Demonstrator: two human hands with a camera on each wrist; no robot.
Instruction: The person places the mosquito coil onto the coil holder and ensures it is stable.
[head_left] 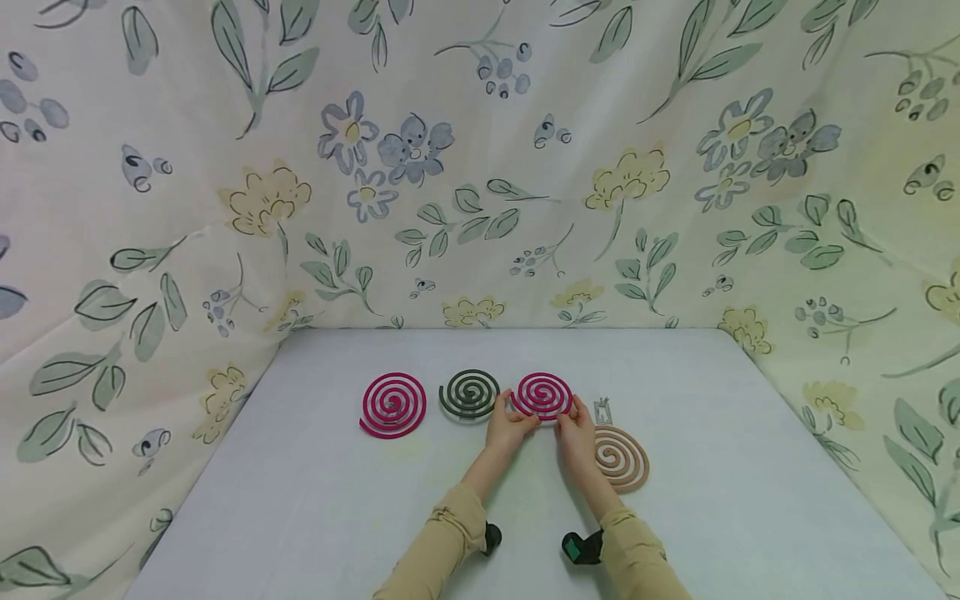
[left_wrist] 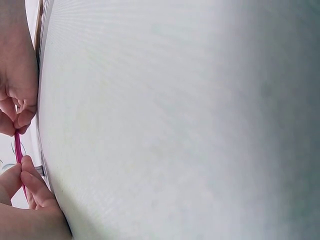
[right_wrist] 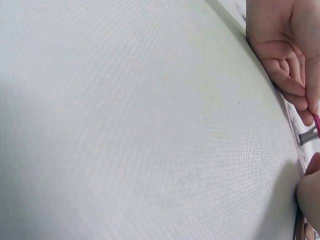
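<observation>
A pinkish-red mosquito coil [head_left: 542,395] is held between both hands, near the back of the table. My left hand [head_left: 510,427] pinches its left edge and my right hand [head_left: 576,432] its right edge, thumbs toward me. Edge-on in the left wrist view, the coil [left_wrist: 18,147] appears as a thin strip between the fingers. Close to it is a small grey metal piece [right_wrist: 307,136], partly hidden, in the right wrist view. A brown coil [head_left: 630,467] lies right of my right hand, which partly covers it. Just behind that coil is a small metal stand [head_left: 603,412].
Left of my hands are a dark green coil [head_left: 469,394] and, farther left, another pinkish-red coil [head_left: 393,406]. All are on a white table [head_left: 315,500]. A floral cloth [head_left: 480,250] hangs behind the table and along its sides.
</observation>
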